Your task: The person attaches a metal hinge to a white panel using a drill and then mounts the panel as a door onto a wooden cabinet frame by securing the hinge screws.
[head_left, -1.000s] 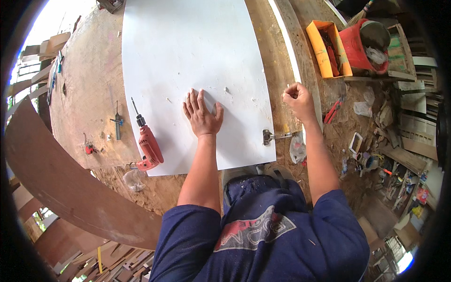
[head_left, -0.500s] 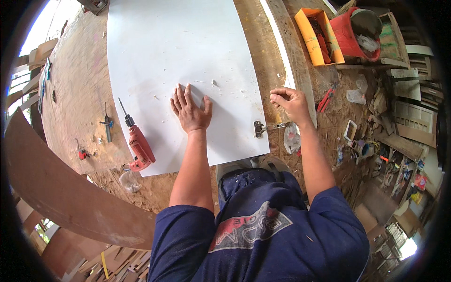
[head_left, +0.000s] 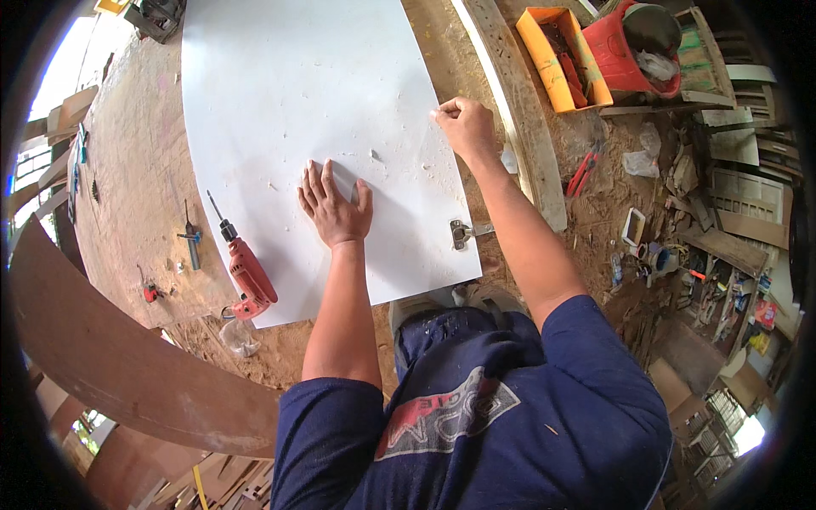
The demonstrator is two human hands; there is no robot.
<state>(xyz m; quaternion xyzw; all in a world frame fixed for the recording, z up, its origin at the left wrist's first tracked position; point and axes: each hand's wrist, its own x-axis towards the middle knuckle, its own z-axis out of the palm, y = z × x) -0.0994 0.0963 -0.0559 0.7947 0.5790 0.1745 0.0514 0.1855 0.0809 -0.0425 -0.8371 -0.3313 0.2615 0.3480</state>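
My left hand (head_left: 335, 204) lies on the white panel (head_left: 297, 102), fingers spread, among small chips and flecks. A red corded drill (head_left: 250, 276) with a long bit lies on the panel's near left part. My right hand (head_left: 463, 127) is pinched at the panel's right edge; whatever is between its fingertips is too small to make out. A metal cabinet hinge (head_left: 461, 234) sits at the near right edge of the panel, partly beside my right forearm.
Small tools (head_left: 194, 249) lie on the wooden board (head_left: 127, 170) at left. An orange bin (head_left: 552, 68) and red bucket (head_left: 612, 51) stand at back right. Red-handled pliers (head_left: 580, 177) lie below them. A curved brown board (head_left: 93, 340) crosses the lower left.
My right hand has moved up and left, from over the wooden board to the panel's right edge, still pinched. My left hand stays spread on the panel. The view has shifted slightly.
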